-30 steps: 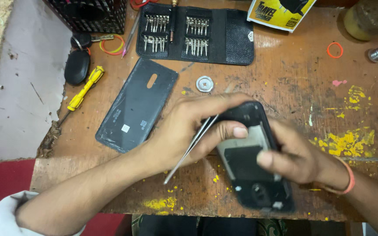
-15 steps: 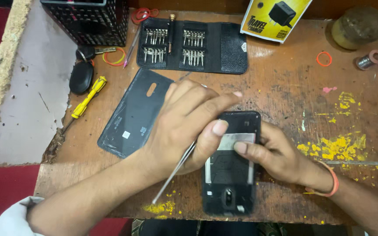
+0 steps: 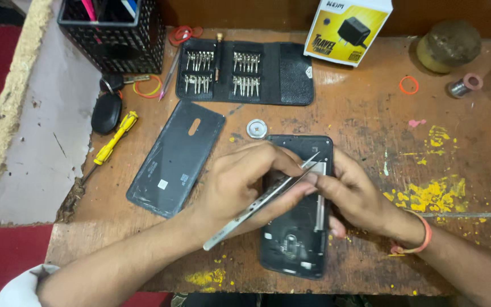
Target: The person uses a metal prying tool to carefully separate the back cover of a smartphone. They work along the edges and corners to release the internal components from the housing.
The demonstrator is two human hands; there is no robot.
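Observation:
An opened black phone (image 3: 299, 239) lies back-up on the worn wooden table (image 3: 365, 119), its inner parts showing. My left hand (image 3: 240, 187) rests over the phone's left side and grips metal tweezers (image 3: 257, 202), whose tips point up-right over the phone's upper part. My right hand (image 3: 353, 193) lies on the phone's right side, its fingers meeting the tweezers near their tips. An orange band circles my right wrist. The phone's removed dark back cover (image 3: 177, 156) lies flat to the left of my left hand.
An open black screwdriver-bit case (image 3: 245, 71) lies at the back, a black mesh basket (image 3: 115, 34) at back left. A yellow screwdriver (image 3: 115, 139), key fob (image 3: 106, 112), small metal disc (image 3: 256, 128), yellow-and-white box (image 3: 348, 28), round tin (image 3: 449, 45) and orange rubber band (image 3: 408, 85) lie around.
The phone has been laid flat and straight on the table. My left hand has drawn back to its left side and the tweezers now point over its upper part, with my right fingers at them.

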